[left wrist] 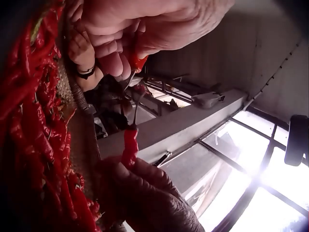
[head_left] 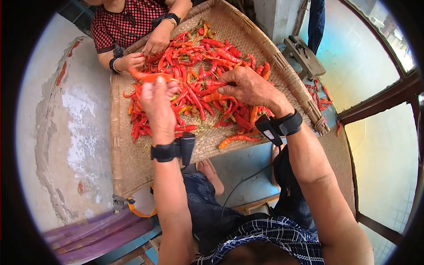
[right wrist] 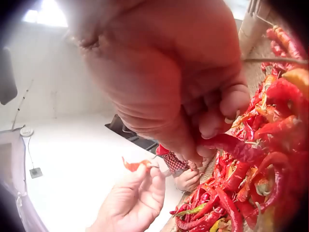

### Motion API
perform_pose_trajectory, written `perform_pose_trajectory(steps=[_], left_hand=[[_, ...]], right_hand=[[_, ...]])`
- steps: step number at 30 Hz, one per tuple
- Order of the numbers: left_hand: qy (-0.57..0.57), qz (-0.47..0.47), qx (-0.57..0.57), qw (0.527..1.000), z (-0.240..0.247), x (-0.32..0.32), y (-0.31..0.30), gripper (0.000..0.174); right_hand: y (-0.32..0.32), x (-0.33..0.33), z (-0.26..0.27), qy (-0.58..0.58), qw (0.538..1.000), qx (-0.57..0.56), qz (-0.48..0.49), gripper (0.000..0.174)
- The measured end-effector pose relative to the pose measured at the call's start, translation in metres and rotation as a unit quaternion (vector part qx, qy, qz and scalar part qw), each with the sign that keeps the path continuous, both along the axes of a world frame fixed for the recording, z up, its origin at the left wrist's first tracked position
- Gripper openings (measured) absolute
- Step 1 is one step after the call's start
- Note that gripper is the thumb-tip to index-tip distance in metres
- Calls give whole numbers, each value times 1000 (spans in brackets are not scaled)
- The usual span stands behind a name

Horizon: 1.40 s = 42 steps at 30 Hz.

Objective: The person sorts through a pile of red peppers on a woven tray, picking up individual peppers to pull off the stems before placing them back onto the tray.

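Observation:
A large heap of red chili peppers (head_left: pixel 201 95), with a few orange and green ones among them, lies in a woven tray (head_left: pixel 126 165). My left hand (head_left: pixel 160 104) pinches an orange-red chili pepper (head_left: pixel 150 77) above the heap's left side. In the right wrist view that chili pepper (right wrist: pixel 135 166) sticks out past the thumb and fingertips. My right hand (head_left: pixel 254 88), over the right part of the heap, grips a red chili pepper (left wrist: pixel 130 145) between thumb and fingers. Its thin stem points toward the left hand in the left wrist view.
Across the tray sits another person, whose hands (head_left: pixel 159 42) are at the heap's far edge. A small wooden stool (head_left: pixel 311 64) stands beyond the tray at right, with more chili peppers (head_left: pixel 319 99) beside it. A worn wall (head_left: pixel 79 119) borders the left side.

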<state>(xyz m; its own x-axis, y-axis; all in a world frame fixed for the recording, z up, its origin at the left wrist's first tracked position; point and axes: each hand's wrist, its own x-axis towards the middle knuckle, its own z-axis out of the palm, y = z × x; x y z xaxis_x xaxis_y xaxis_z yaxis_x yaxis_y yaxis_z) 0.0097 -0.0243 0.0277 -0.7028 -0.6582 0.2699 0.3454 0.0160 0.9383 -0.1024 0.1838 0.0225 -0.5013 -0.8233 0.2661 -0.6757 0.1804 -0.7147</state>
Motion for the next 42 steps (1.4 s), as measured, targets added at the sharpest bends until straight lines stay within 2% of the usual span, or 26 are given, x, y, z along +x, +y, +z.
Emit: perform_pose_trajectory(steps=[2, 3, 4, 5, 6, 7, 8, 9, 11, 12, 15, 17, 18, 20, 21, 26, 28, 30, 32, 33, 34, 36, 37, 38, 40, 42], left_hand=[[-7, 112, -31, 993, 0, 2, -22, 20], [-90, 178, -196, 960, 3, 4, -32, 32], [-90, 176, -197, 960, -2, 4, -35, 32], [-153, 310, -411, 844, -6, 3, -36, 39], [-203, 419, -591, 659, -4, 4, -30, 47], [-253, 325, -574, 707, 6, 5, -7, 49], [-202, 219, -621, 725, 1, 3, -3, 43], [-161, 108, -579, 792, -13, -4, 3, 33], [-170, 4, -641, 748, -28, -11, 28, 26], [-182, 14, -670, 720, -37, -15, 37, 21], [-259, -10, -667, 698, -40, -18, 39, 15], [-196, -29, -640, 742, -29, -15, 37, 10], [-197, -30, -641, 742, -22, -12, 38, 10], [-252, -74, -420, 869, -9, -4, 39, 10], [-198, -88, -378, 900, -7, 0, 37, 10], [-148, -75, -247, 955, 6, 3, 19, 20], [-109, -26, -143, 983, 11, 7, 8, 19], [-115, -4, -139, 984, 15, 11, -3, 26], [-51, 157, -204, 965, 13, 11, -12, 40], [-121, 222, -301, 920, 17, 14, -21, 49], [-122, 222, -301, 919, 14, 16, -24, 49], [-242, 202, -420, 851, 16, 21, -16, 50], [-190, 115, -397, 891, 15, 16, -4, 50], [-176, 17, -286, 942, 13, 16, 15, 49], [-134, -43, -250, 958, 9, 10, 45, 43], [-164, -123, -174, 963, 8, 6, 49, 34]], right_hand=[[4, -4, 0, -7, 1000, -16, -2, 19], [7, -5, 3, 0, 1000, -13, -18, 19], [8, -6, 5, 7, 999, -11, -35, 19], [8, -8, 3, 23, 999, -15, -47, 19], [8, -9, 2, 23, 998, -15, -48, 19], [6, -8, 2, 35, 997, -45, -50, 20], [5, -7, 1, 47, 995, -74, -52, 21], [4, -6, 1, 45, 995, -72, -50, 21], [4, -6, 2, 52, 995, -46, -67, 21], [5, -7, 3, 54, 995, -45, -69, 21], [8, -6, 8, 31, 997, -44, -61, 24], [9, -6, 12, 30, 992, -59, -103, 22], [10, -6, 13, 29, 992, -60, -103, 22], [11, -7, 13, 28, 987, -45, -155, 21], [11, -6, 12, 27, 986, -46, -155, 21], [7, -3, 6, 15, 990, -51, -134, 19], [6, -1, 5, 32, 989, -44, -135, 18], [5, -1, 4, 49, 989, -38, -136, 18], [4, -2, 0, 56, 989, -60, -123, 20], [2, -1, -1, 55, 989, -60, -123, 20], [0, -1, -2, 56, 990, -47, -123, 20], [-4, -1, -3, 56, 991, -34, -120, 20], [-5, 2, -1, 35, 992, -79, -95, 19], [-7, 5, 0, 13, 990, -123, -68, 18], [-9, 10, 7, -5, 994, -106, -25, 18], [-13, 14, 8, -24, 995, -93, 15, 19]])
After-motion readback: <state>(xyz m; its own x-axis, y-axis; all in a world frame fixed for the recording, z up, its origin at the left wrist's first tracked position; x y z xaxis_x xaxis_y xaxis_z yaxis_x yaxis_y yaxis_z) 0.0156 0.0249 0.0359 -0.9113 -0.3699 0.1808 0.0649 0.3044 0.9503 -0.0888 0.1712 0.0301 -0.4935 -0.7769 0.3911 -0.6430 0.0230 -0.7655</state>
